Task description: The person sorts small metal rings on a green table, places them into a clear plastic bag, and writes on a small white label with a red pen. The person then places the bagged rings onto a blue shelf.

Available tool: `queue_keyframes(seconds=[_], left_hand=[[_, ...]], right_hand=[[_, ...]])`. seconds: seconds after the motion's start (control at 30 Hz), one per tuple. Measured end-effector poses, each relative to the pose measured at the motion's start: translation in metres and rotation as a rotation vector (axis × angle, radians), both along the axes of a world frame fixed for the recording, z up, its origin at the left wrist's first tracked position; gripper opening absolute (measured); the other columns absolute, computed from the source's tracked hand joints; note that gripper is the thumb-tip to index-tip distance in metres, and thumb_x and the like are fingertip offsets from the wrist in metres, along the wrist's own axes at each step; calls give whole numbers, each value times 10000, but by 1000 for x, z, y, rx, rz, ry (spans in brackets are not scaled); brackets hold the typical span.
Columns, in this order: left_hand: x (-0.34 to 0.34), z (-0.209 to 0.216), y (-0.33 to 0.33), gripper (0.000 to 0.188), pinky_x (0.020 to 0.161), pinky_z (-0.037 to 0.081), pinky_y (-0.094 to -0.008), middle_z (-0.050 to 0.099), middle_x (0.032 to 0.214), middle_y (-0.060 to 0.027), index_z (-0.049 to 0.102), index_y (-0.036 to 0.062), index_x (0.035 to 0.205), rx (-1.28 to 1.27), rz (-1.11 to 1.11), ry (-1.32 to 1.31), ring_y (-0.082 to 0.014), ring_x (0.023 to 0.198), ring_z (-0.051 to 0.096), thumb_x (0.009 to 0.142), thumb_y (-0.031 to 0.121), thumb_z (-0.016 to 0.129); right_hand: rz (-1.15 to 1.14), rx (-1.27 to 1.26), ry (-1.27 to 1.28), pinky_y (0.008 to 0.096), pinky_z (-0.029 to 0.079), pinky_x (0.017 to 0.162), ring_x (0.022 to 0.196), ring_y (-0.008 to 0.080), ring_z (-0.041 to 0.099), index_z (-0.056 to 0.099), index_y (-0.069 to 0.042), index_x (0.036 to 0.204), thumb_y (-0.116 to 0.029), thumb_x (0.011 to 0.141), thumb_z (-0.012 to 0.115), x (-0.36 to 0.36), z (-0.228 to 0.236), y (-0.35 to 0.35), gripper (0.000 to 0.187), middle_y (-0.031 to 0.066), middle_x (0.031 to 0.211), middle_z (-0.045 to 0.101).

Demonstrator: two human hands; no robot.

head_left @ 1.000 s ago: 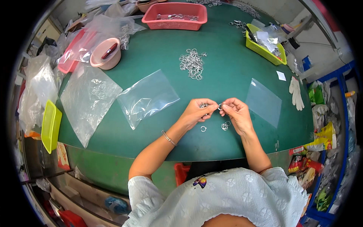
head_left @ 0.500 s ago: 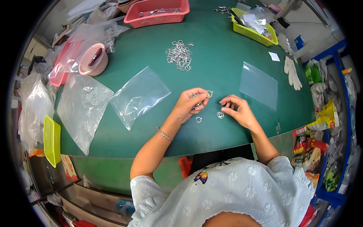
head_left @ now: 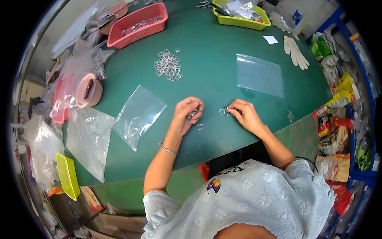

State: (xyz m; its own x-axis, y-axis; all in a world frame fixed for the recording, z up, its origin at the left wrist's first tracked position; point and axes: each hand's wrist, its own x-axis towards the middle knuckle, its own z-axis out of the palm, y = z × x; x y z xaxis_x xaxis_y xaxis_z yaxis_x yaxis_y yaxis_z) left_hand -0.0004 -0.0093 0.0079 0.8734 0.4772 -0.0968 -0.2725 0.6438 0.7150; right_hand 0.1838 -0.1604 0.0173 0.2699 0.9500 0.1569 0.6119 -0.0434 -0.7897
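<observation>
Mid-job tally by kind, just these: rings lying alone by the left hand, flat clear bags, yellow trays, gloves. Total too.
Lone ring by the left hand: 1
Flat clear bags: 3
Yellow trays: 2
Glove: 1
Total: 7
Heaped rings overlap too much to count.

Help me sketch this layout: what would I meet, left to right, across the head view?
Yellow-green tray, pink bowl, middle flat clear bag, ring pile, left hand holding metal rings, right hand, white card, white glove.
</observation>
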Motion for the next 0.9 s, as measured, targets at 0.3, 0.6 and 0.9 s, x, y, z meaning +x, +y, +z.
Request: queue_keyframes(seconds=[0.3, 0.6, 0.9], left_hand=[[10, 3, -17, 144, 381, 218, -171, 487, 640, 8, 630, -35, 928, 268, 26, 324, -29, 474, 367, 863, 89, 596], [34, 20, -52, 127, 394, 242, -172, 506, 639, 5, 629, -13, 936, 310, -90, 400, -34, 481, 382, 857, 84, 607], [18, 17, -93, 124, 371, 254, -154, 507, 816, -53, 538, 17, 917, -354, 16, 176, -53, 518, 378, 899, 139, 525]], right_hand=[[-114, -63, 639, 229, 443, 585, 640, 79, 534, 578, 40, 895, -59, 881, 544, 16, -5, -17, 106, 63, 797, 628], [130, -92, 672, 224, 440, 607, 663, 90, 533, 582, 24, 897, -49, 884, 524, 12, 20, -29, 94, 55, 785, 613], [-23, -74, 860, 208, 462, 629, 687, 90, 572, 616, 25, 923, -51, 867, 564, 20, 19, -40, 108, 64, 795, 631]])
